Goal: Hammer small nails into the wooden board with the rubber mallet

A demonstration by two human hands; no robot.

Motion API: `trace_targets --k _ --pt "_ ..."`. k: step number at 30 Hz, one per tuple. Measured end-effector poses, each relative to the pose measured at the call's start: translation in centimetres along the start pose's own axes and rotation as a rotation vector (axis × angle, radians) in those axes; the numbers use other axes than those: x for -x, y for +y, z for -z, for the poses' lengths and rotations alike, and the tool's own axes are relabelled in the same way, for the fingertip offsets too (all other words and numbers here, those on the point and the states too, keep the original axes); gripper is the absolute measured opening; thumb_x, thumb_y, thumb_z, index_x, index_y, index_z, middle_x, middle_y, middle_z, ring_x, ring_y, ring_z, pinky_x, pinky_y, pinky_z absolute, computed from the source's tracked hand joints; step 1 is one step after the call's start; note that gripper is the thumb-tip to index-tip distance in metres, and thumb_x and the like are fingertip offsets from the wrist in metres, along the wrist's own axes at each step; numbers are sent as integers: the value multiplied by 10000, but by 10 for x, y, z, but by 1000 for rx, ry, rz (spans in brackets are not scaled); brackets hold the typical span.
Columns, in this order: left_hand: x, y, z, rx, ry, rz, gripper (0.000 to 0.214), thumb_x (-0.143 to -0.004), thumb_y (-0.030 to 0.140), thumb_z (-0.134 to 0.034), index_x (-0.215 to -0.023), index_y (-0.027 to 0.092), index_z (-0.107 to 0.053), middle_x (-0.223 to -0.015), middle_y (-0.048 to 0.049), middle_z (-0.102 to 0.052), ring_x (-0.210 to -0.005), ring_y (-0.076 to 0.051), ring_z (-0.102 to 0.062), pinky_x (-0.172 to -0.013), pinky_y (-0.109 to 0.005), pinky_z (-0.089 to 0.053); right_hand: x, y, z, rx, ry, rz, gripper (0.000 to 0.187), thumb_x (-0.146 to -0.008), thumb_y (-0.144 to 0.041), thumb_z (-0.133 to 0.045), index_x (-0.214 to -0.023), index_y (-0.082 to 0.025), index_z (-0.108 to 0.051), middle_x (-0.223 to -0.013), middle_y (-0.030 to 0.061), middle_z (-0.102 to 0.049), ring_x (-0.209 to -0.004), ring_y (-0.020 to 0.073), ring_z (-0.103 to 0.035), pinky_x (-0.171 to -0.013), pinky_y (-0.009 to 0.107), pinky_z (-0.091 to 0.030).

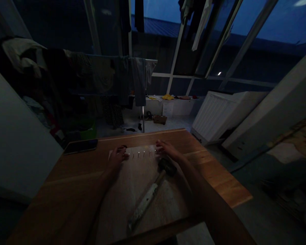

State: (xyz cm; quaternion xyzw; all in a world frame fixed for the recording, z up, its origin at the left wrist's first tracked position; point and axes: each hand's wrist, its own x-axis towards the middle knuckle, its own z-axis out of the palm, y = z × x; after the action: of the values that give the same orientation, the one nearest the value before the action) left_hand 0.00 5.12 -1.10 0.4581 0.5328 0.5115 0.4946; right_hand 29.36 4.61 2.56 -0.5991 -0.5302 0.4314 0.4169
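A pale wooden board [135,180] lies on the table, with several thin nails [138,154] standing upright in a row near its far edge. My left hand [118,156] is at the board's far left corner, fingers bent and apart beside the leftmost nail. At the opposite end of the row, my right hand [167,148] reaches over the far right corner with its thumb and fingers apart. Neither hand visibly lifts anything; dim light hides exact finger contact. A mallet [167,166] with a dark head and a worn, pale-painted handle lies diagonally across the board, its head below my right hand.
The wooden table [206,166] carries a dark phone [81,145] at its far left. Beyond it, clothes [137,78] hang from a rack. A white ribbed appliance [211,114] stands tilted in view at the right. A cardboard box [159,119] sits on the floor.
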Motion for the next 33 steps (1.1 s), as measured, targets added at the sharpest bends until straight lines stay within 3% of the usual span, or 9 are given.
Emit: trace_targets --k 3,6,9,13,16,20,25,30,33 --pt "-6 -2 3 -48 56 5 541 -701 627 -696 -979 176 -584 -762 12 -616 -551 -127 -616 -514 -252 -510 -9 -1 0 85 16 13 369 -1034 -443 -481 -1072 -137 -685 -915 118 -770 -669 155 -717 -618 255 -583" --pt "-8 2 6 -59 93 -32 514 -729 650 -637 -935 181 -593 -701 20 -599 -510 -114 -552 -465 -223 -440 -16 -6 3 193 75 68 415 -1064 -400 -379 -1214 -123 -648 -966 118 -772 -618 126 -672 -594 232 -540" --pt "-3 11 5 -188 -10 -134 489 -711 606 -675 -961 188 -633 -831 -44 -694 -621 -153 -622 -514 -245 -480 -14 -9 -1 323 20 115 306 -983 -318 -568 -1204 -142 -686 -989 94 -786 -639 130 -680 -625 232 -534" --pt "7 16 -2 -417 -242 -226 348 -697 426 -733 -959 204 -679 -866 -63 -749 -711 -188 -673 -631 -286 -525 -7 -14 -13 501 -104 162 138 -798 -157 -767 -934 -181 -775 -863 46 -807 -773 172 -731 -714 227 -531" --pt "9 15 -6 -440 -210 -218 250 -737 354 -690 -940 208 -682 -731 -24 -715 -690 -184 -671 -669 -288 -519 -5 -20 -15 604 -107 181 169 -891 -164 -662 -1015 -168 -776 -860 62 -813 -781 178 -743 -717 232 -523" --pt "5 15 -10 -437 -82 -263 245 -756 349 -667 -954 208 -700 -785 -36 -721 -729 -196 -679 -687 -295 -520 -5 -27 -16 714 -81 215 312 -987 -234 -559 -1240 -145 -718 -984 101 -819 -860 191 -757 -766 250 -522" --pt "4 12 -22 -601 -283 -378 198 -759 283 -640 -892 171 -736 -803 -62 -748 -757 -210 -688 -754 -324 -528 0 -35 -32 844 -170 248 189 -866 -94 -663 -972 -153 -809 -978 118 -827 -909 216 -760 -796 236 -508" --pt "-1 8 -24 -579 -199 -383 219 -821 311 -603 -885 190 -773 -920 -73 -797 -881 -248 -720 -859 -359 -540 3 -50 -40 888 -148 309 292 -954 -107 -541 -1090 -139 -798 -1134 166 -800 -1069 243 -738 -914 268 -493" --pt "-3 7 -28 -583 -308 -399 218 -813 301 -612 -882 186 -784 -908 -65 -801 -864 -240 -719 -842 -340 -539 4 -48 -52 889 -220 326 285 -900 -105 -620 -1114 -163 -799 -1086 131 -817 -1034 234 -748 -893 253 -505"
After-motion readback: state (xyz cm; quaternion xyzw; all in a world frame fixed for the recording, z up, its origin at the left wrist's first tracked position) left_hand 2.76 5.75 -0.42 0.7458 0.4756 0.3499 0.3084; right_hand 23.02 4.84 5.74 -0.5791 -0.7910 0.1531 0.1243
